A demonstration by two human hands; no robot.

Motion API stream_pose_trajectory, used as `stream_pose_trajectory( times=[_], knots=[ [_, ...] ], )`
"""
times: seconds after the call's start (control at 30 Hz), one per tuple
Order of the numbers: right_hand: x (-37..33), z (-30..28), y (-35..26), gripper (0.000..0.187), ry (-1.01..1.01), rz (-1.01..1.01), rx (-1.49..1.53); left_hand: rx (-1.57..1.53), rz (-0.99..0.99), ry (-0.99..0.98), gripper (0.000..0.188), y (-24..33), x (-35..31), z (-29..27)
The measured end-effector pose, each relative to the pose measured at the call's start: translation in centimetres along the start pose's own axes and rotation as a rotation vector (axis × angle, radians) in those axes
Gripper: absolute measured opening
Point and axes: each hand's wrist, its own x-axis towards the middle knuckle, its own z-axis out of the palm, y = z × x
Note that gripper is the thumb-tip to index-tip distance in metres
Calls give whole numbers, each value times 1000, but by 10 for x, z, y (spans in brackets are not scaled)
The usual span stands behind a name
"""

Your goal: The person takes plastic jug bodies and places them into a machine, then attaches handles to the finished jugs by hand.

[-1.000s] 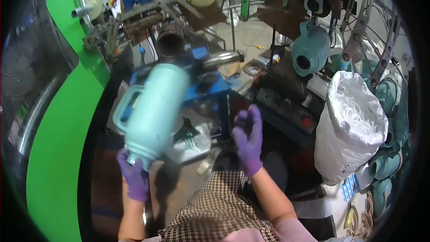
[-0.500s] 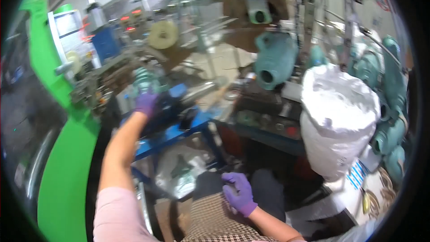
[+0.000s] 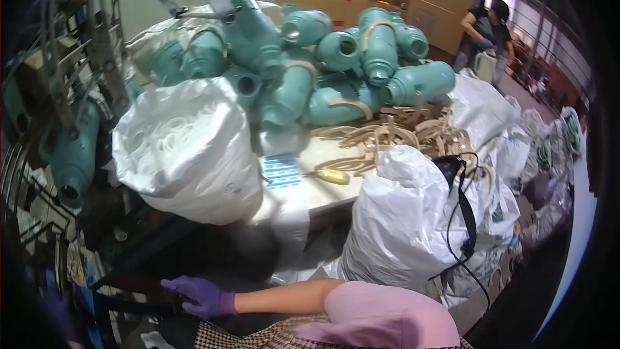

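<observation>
My right hand [image 3: 201, 298], in a purple glove, hovers low in front of my lap. Its fingers are loosely bent and apart, with nothing visible in them. At the lower left edge my left hand [image 3: 61, 315], gloved in purple too, is dim and smeared, so its fingers cannot be made out. Beyond my right hand stands a white sack [image 3: 194, 184] of white plastic rings [image 3: 174, 139]. Behind it, teal plastic jug bodies [image 3: 284, 94] are heaped, several with beige handles. Loose beige handles [image 3: 394, 130] lie piled on a white tabletop [image 3: 323, 199] beside a yellow-handled tool [image 3: 334, 176].
A tied white sack [image 3: 400, 226] with a black strap stands to the right of the tabletop, more bags [image 3: 494, 123] behind it. Metal machine arms [image 3: 77, 58] rise at the left near a teal jug [image 3: 72, 155]. Cardboard boxes [image 3: 439, 6] and another person [image 3: 485, 35] are at the back.
My view has swung right, from the machine to the heaped jugs. My left hand, earlier at a teal jug by the machine, now shows at the lower left edge. My right hand stays low.
</observation>
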Motion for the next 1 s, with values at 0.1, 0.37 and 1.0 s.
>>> stream_pose_trajectory(
  times=[0.1, 0.37, 1.0],
  knots=[
    [-1, 4, 4, 66, -13, -65, -3, -1182, 301, -12, 26, 145, 26, 80],
    [127, -121, -64, 25, 169, -464, -584, -1697, 85, 20, 29, 305, 44, 144],
    [276, -240, 14, 21, -672, 354, -1461, -1476, 208, -191, 33, 327, 104, 246]
  ],
)
